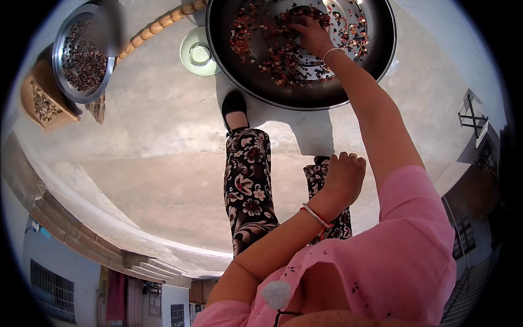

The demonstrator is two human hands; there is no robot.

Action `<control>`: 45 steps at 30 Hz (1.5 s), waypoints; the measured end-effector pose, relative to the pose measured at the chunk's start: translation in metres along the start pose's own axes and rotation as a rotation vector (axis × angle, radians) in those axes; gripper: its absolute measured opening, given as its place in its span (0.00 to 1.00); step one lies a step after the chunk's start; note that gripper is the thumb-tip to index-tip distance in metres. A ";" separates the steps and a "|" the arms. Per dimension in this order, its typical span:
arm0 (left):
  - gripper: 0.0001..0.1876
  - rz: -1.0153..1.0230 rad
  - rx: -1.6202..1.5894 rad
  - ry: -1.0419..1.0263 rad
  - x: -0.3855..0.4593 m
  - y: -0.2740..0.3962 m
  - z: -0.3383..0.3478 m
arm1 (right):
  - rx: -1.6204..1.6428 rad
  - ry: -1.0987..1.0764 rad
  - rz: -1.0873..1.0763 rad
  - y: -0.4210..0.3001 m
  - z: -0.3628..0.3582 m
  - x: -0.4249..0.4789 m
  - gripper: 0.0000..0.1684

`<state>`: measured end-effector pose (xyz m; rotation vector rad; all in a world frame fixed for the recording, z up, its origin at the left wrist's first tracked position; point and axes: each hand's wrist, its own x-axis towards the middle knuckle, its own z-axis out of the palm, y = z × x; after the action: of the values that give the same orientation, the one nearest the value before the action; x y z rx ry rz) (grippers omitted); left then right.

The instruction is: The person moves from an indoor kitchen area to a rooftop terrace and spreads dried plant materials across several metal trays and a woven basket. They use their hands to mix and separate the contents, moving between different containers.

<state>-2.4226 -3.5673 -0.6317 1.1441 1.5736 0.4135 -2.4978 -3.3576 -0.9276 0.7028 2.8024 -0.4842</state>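
Observation:
My right hand (pixel 314 36) reaches into a wide dark metal basin (pixel 300 107), its fingers spread at a heap of small red and black pieces (pixel 284 67), perhaps dried peppers or seeds. Whether it grips any of them is hidden. Bent across my body, my left hand (pixel 344 175) hangs above my knee with its fingers curled; its palm is turned away, so its contents do not show. To the left of the basin's rim stands a pale green bowl (pixel 186 51).
At the far left a metal basin (pixel 57 77) of dark pieces sits beside a woven scoop basket (pixel 28 96) and a short brush (pixel 97 111). A segmented, straw-coloured strip (pixel 157 26) lies on the concrete. A folding stool (pixel 473 116) is at the right; steps (pixel 151 272) are at the lower left.

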 end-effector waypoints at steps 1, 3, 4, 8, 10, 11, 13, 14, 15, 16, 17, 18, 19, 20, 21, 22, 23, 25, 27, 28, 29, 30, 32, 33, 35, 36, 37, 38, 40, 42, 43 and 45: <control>0.11 0.001 -0.005 0.000 -0.001 -0.001 0.001 | -0.036 0.114 0.048 0.017 -0.002 0.013 0.30; 0.11 0.017 -0.022 0.000 -0.003 0.000 0.002 | -0.028 0.225 0.067 0.058 0.002 0.025 0.29; 0.11 0.010 -0.016 0.004 -0.002 0.001 0.002 | -0.025 0.275 0.064 0.069 -0.003 0.027 0.28; 0.10 0.010 -0.021 0.022 0.000 0.006 0.000 | 0.114 0.045 0.190 0.060 0.012 -0.029 0.28; 0.09 0.010 -0.047 0.021 0.002 0.006 0.000 | 0.166 -0.116 0.167 0.029 0.018 -0.060 0.29; 0.09 0.011 -0.063 0.014 0.003 0.005 0.000 | 0.179 -0.188 0.150 0.006 0.019 -0.064 0.30; 0.09 0.021 -0.088 -0.001 0.003 0.002 -0.002 | 0.166 -0.193 -0.009 -0.023 0.031 -0.061 0.29; 0.09 0.024 -0.101 -0.003 0.003 0.003 -0.005 | 0.161 -0.198 -0.090 -0.038 0.038 -0.058 0.29; 0.08 0.025 -0.113 -0.008 0.002 0.001 -0.006 | 0.151 -0.191 -0.091 -0.054 0.039 -0.046 0.29; 0.07 0.031 -0.120 0.051 0.000 0.000 -0.005 | 0.141 -0.186 -0.094 -0.069 0.032 -0.025 0.29; 0.06 0.035 -0.127 0.113 -0.003 0.000 -0.003 | 0.131 -0.181 -0.101 -0.076 0.025 -0.006 0.29; 0.06 0.043 -0.131 0.177 -0.004 -0.001 -0.003 | 0.121 -0.092 -0.038 -0.072 0.024 0.012 0.29; 0.06 0.038 -0.109 0.127 -0.004 -0.002 -0.004 | 0.106 -0.001 0.031 -0.065 0.022 0.030 0.28; 0.06 0.028 -0.091 0.083 -0.003 -0.002 -0.006 | 0.073 0.064 0.091 -0.056 0.016 0.041 0.27; 0.06 0.020 -0.076 0.042 -0.002 -0.001 -0.009 | 0.037 0.129 0.148 -0.043 0.006 0.049 0.26; 0.06 0.005 -0.058 0.018 -0.001 -0.001 -0.012 | 0.139 0.102 0.202 -0.042 -0.019 0.052 0.25; 0.06 -0.007 -0.042 -0.005 -0.001 0.000 -0.015 | 0.238 0.074 0.257 -0.039 -0.039 0.049 0.24; 0.07 0.024 -0.020 0.001 -0.001 0.004 -0.016 | 0.036 0.235 0.257 0.029 -0.008 0.032 0.27; 0.08 0.031 -0.045 0.100 0.001 0.006 -0.007 | 0.052 0.184 0.231 0.049 0.008 0.003 0.27; 0.08 0.035 -0.065 0.085 0.002 0.008 -0.009 | 0.065 0.118 0.247 0.052 0.017 -0.012 0.25; 0.07 0.026 -0.087 0.073 0.003 0.008 -0.012 | 0.141 0.032 0.231 0.036 0.016 -0.028 0.27; 0.07 0.018 -0.107 0.058 0.004 0.008 -0.013 | 0.217 -0.054 0.216 0.014 0.012 -0.047 0.28; 0.07 0.021 -0.102 0.032 0.004 0.007 -0.016 | 0.206 -0.063 0.040 -0.022 0.027 -0.076 0.32; 0.07 0.020 -0.099 0.018 0.003 0.006 -0.017 | 0.225 -0.132 -0.017 -0.042 0.033 -0.086 0.33; 0.09 -0.002 -0.119 -0.056 0.003 0.006 -0.021 | 0.263 -0.226 -0.139 -0.077 0.044 -0.088 0.33; 0.10 -0.010 -0.130 -0.094 0.003 0.004 -0.020 | 0.279 -0.252 -0.202 -0.092 0.050 -0.085 0.33; 0.11 -0.006 -0.152 -0.002 0.001 0.003 -0.017 | 0.295 -0.276 -0.266 -0.106 0.054 -0.080 0.32; 0.12 -0.001 -0.174 0.089 -0.005 0.003 -0.010 | 0.311 -0.276 -0.284 -0.118 0.058 -0.070 0.32; 0.12 0.057 -0.288 0.311 -0.008 0.001 0.003 | 0.341 -0.278 -0.326 -0.137 0.058 -0.036 0.31; 0.09 0.139 -0.448 0.501 -0.004 -0.002 0.010 | 0.306 -0.219 -0.259 -0.152 0.047 0.002 0.31; 0.09 0.171 -0.513 0.558 -0.002 -0.003 0.011 | 0.286 -0.170 -0.208 -0.153 0.042 0.023 0.30; 0.09 0.156 -0.517 0.465 -0.004 -0.004 0.010 | 0.224 -0.048 -0.103 -0.138 0.032 0.058 0.30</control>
<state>-2.4154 -3.5753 -0.6358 0.7974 1.6307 1.1834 -2.6114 -3.4594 -0.9371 0.5818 2.7762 -0.8321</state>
